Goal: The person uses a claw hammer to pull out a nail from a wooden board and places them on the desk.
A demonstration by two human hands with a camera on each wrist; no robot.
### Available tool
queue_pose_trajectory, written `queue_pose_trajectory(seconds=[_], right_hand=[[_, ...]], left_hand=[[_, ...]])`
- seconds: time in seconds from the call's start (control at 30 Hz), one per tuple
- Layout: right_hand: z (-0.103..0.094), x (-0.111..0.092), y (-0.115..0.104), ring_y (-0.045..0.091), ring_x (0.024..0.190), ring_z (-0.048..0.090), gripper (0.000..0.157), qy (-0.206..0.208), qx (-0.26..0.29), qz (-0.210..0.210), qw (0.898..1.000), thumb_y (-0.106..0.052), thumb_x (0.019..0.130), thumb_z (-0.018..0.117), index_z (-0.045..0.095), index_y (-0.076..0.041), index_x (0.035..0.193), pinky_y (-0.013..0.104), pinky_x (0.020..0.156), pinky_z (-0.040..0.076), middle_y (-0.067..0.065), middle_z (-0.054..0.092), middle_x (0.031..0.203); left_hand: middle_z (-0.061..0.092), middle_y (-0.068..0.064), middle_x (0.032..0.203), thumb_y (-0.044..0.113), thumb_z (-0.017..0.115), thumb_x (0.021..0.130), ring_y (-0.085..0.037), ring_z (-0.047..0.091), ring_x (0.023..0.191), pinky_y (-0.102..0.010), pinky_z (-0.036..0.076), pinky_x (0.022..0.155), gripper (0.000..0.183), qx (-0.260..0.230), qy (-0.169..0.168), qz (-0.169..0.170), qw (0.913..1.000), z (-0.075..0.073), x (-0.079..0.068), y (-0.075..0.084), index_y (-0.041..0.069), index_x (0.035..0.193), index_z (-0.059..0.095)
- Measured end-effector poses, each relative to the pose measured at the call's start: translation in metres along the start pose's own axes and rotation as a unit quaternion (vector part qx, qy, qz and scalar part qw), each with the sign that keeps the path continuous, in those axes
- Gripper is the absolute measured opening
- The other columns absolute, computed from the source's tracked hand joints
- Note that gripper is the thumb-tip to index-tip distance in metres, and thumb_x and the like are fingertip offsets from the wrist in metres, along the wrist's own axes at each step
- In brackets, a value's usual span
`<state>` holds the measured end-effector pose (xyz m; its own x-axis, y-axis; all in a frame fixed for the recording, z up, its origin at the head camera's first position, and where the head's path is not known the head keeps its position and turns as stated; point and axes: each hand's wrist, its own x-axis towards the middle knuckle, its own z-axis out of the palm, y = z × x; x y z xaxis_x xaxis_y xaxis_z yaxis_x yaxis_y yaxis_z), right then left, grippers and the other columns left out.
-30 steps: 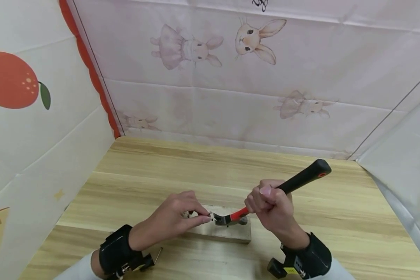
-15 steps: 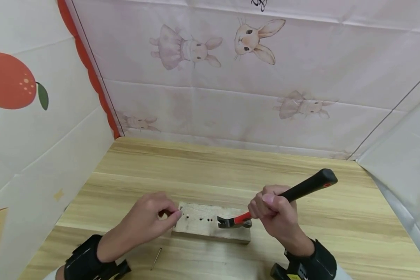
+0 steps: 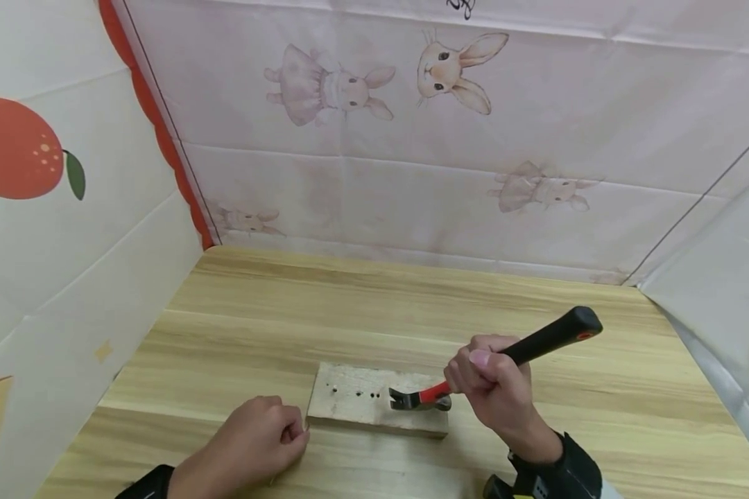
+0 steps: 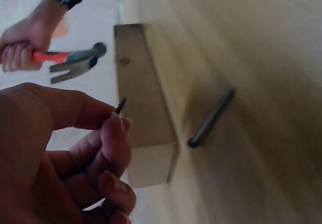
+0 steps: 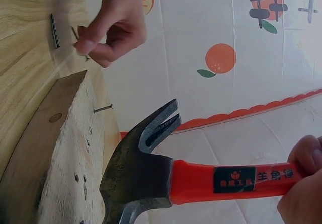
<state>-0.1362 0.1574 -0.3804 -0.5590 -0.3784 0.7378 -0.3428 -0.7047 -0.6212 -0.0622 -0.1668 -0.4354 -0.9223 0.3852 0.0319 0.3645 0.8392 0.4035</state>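
I see the left hand (image 3: 257,438) low, left of the frame's centre, thumb and forefinger pinched together. At lower right, the right hand (image 3: 496,378) grips, fingers curled.

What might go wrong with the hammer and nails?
The long grey metal nail lying loose on the pale wooden table could roll away.
The thin metal nail poking out of the rough wooden block might scratch someone.
The black-and-red metal claw hammer in the right hand could slip.
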Motion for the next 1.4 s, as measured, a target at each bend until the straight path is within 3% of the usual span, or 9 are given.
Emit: queue_pose_trajectory(seconds=[0.17,0.33,0.53,0.73,1.13,1.3,1.4], right_hand=[[0.0,-0.002,-0.001,0.014,0.041,0.018,0.032,0.011,-0.017,0.0,1.0,0.016,0.075,0.008,0.024,-0.009,0.062,0.029,0.035,0.018,0.0,0.02,0.054],[-0.001,-0.004,-0.001,0.014,0.04,0.019,0.033,0.017,-0.03,0.005,0.999,0.015,0.075,0.008,0.025,-0.009,0.062,0.029,0.034,0.019,0.0,0.021,0.053],[0.0,-0.007,-0.001,0.014,0.04,0.02,0.033,0.022,-0.033,0.01,0.999,0.015,0.076,0.009,0.025,-0.009,0.062,0.029,0.034,0.02,0.001,0.021,0.053],[-0.001,-0.008,-0.001,0.015,0.04,0.021,0.033,0.024,-0.027,0.017,0.999,0.015,0.076,0.008,0.026,-0.009,0.062,0.03,0.035,0.02,0.001,0.022,0.054],[0.0,-0.008,-0.002,0.015,0.04,0.021,0.034,0.028,-0.031,0.023,0.999,0.015,0.077,0.009,0.027,-0.009,0.062,0.03,0.035,0.021,0.001,0.022,0.053],[0.002,-0.006,-0.004,0.015,0.04,0.021,0.034,0.022,-0.027,0.023,0.999,0.016,0.076,0.008,0.027,-0.009,0.062,0.03,0.035,0.02,0.001,0.022,0.053],[0.004,-0.003,-0.005,0.015,0.04,0.02,0.035,0.021,-0.024,0.028,0.999,0.017,0.077,0.009,0.027,-0.009,0.061,0.03,0.035,0.019,0.001,0.021,0.053]], left_hand=[[0.037,0.018,0.054,0.021,0.074,0.086,0.001,0.031,0.055,-0.02,0.029,0.058,0.037,0.072,-0.002,0.048,0.9963,0.012,0.0,-0.001,0.028,0.057,0.052],[0.029,0.015,0.051,0.015,0.07,0.084,-0.002,0.023,0.052,-0.02,0.024,0.053,0.045,0.095,-0.008,0.083,0.992,0.018,-0.001,0.0,0.023,0.052,0.04],[0.029,0.015,0.052,0.013,0.068,0.087,-0.002,0.022,0.05,-0.021,0.022,0.047,0.045,0.073,-0.059,0.068,0.9933,0.018,0.001,0.004,0.021,0.053,0.04],[0.029,0.015,0.054,0.013,0.068,0.09,-0.003,0.023,0.051,-0.021,0.021,0.046,0.045,0.064,-0.086,0.056,0.9927,0.014,0.001,0.006,0.021,0.054,0.042],[0.029,0.015,0.054,0.014,0.07,0.089,-0.003,0.024,0.052,-0.021,0.023,0.046,0.044,0.056,-0.085,0.058,0.9931,0.014,0.001,0.006,0.022,0.055,0.042],[0.034,0.016,0.053,0.018,0.072,0.09,-0.001,0.029,0.052,-0.021,0.029,0.05,0.044,0.026,-0.079,0.028,0.9962,-0.001,0.005,0.011,0.024,0.054,0.048],[0.041,0.017,0.053,0.022,0.077,0.088,0.0,0.034,0.052,-0.02,0.033,0.053,0.04,0.017,-0.05,0.012,0.9985,-0.016,0.011,0.014,0.024,0.055,0.054]])
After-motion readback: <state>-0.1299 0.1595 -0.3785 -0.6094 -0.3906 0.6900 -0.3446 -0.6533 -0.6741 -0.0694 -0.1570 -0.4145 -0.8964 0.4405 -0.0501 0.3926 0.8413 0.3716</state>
